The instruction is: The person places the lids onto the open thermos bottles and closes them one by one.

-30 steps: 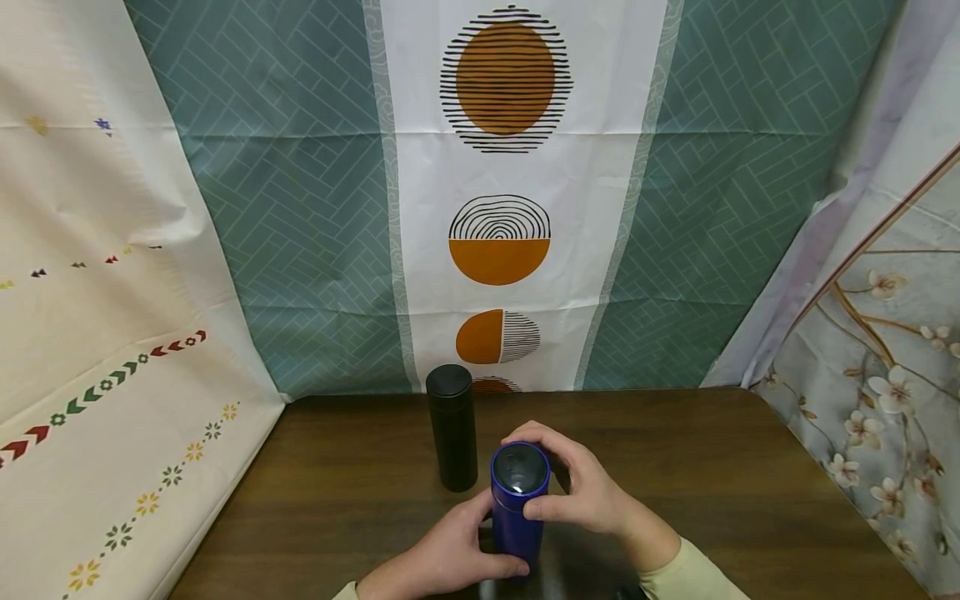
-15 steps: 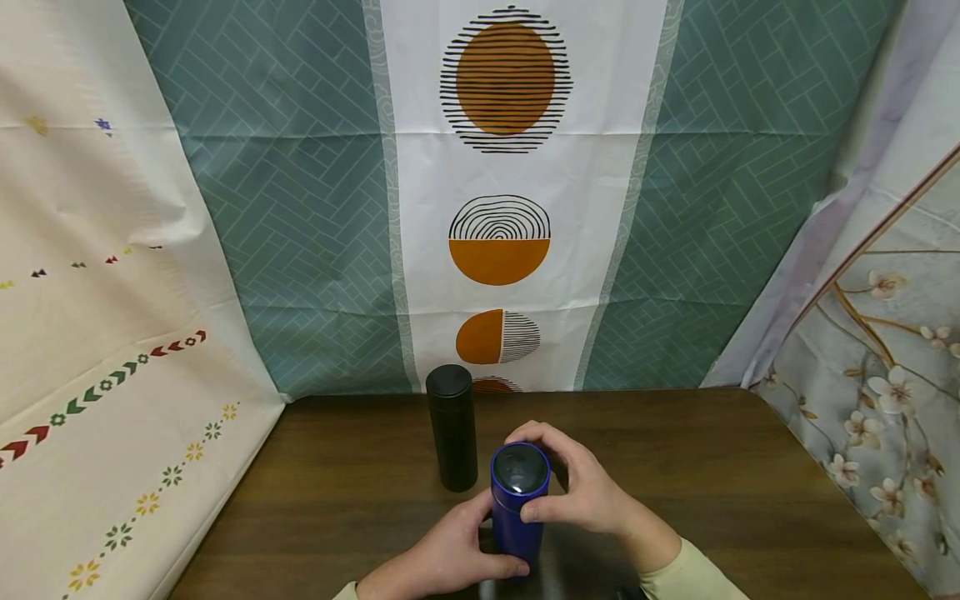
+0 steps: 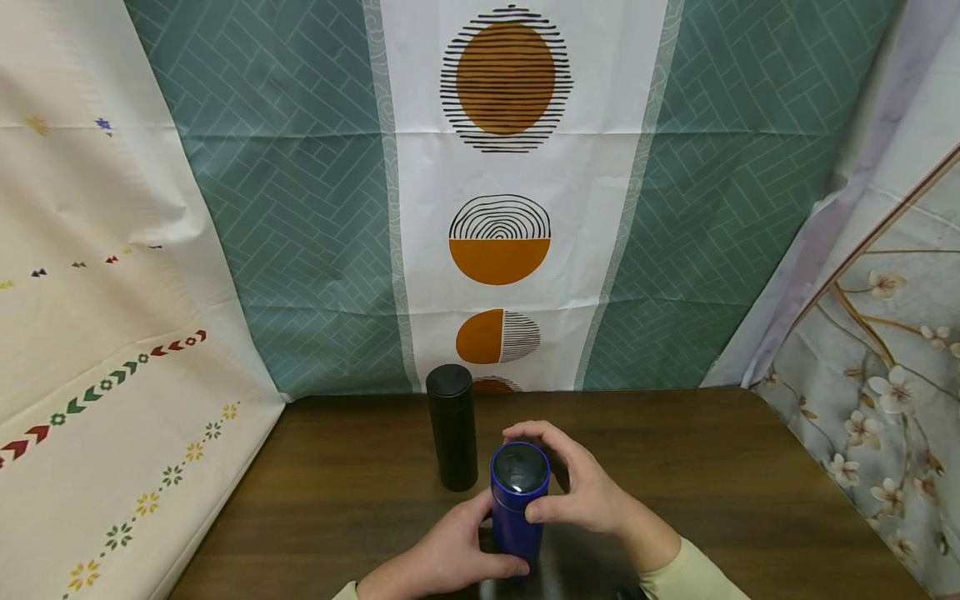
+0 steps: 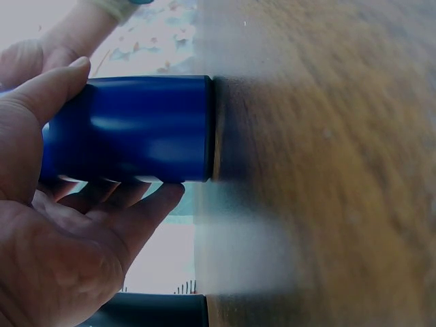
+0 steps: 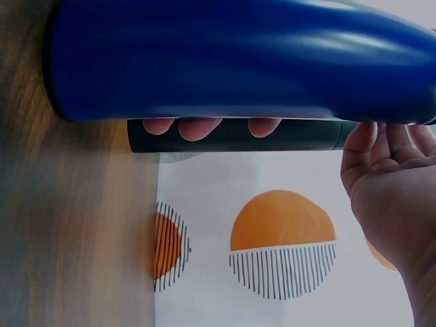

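Observation:
A blue vacuum flask (image 3: 516,531) with a dark, glossy top stands upright on the table, its black base at the tabletop in the left wrist view. My left hand (image 3: 457,546) grips its lower body, thumb on one side and fingers on the other. Around the lid at the top, the thumb and fingers of my right hand (image 3: 583,485) hold on; some fingertips are hidden behind it in the head view. Left-hand fingertips (image 5: 199,128) show past the blue body in the right wrist view. Just behind and left, a black flask (image 3: 454,442) stands upright with its lid on.
The brown wooden table (image 3: 337,475) reaches back to a green and white patterned cloth (image 3: 315,250). Cream cloth (image 3: 112,400) hangs along the left and a flowered cloth (image 3: 885,400) along the right. A small dark object (image 3: 628,593) lies by the right sleeve.
My right thumb and fingers shift slightly around the lid, the thumb going a little left and then back right. My left hand and both flasks keep their places.

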Demonstrator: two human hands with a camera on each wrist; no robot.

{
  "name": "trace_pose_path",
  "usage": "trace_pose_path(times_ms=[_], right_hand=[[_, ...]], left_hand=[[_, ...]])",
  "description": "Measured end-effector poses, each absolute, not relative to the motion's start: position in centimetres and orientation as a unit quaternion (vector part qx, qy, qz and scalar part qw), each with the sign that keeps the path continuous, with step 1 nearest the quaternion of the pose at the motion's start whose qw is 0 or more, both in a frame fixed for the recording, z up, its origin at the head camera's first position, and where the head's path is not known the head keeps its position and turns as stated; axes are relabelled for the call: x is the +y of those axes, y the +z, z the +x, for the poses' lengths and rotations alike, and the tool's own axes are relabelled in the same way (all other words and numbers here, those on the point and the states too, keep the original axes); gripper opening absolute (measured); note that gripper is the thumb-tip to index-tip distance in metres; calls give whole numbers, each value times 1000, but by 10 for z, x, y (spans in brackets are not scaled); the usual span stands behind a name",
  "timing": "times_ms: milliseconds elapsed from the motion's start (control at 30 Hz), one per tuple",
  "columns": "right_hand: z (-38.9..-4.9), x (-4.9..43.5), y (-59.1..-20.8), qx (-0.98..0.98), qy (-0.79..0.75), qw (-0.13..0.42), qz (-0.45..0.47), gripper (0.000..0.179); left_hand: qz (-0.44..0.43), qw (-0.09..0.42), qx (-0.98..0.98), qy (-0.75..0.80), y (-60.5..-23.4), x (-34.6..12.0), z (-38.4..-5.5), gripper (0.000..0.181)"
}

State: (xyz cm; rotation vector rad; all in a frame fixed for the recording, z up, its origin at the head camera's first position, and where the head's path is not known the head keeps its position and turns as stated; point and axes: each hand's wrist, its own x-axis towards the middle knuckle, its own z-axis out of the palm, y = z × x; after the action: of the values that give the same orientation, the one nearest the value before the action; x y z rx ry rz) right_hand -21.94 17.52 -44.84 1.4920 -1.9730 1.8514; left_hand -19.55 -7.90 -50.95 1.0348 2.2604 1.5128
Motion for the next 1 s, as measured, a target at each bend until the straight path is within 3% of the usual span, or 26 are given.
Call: trace_pose_path(times_ms=[333,1000], right_hand=[[-222,177,-444,-633,563,27,530,70],[-225,170,-446,-613,585,37,530,59]], left_hand=[[350,121,772,517,-509,-80,-196,73],[354,116,770,518,-508,-79,-196,73]])
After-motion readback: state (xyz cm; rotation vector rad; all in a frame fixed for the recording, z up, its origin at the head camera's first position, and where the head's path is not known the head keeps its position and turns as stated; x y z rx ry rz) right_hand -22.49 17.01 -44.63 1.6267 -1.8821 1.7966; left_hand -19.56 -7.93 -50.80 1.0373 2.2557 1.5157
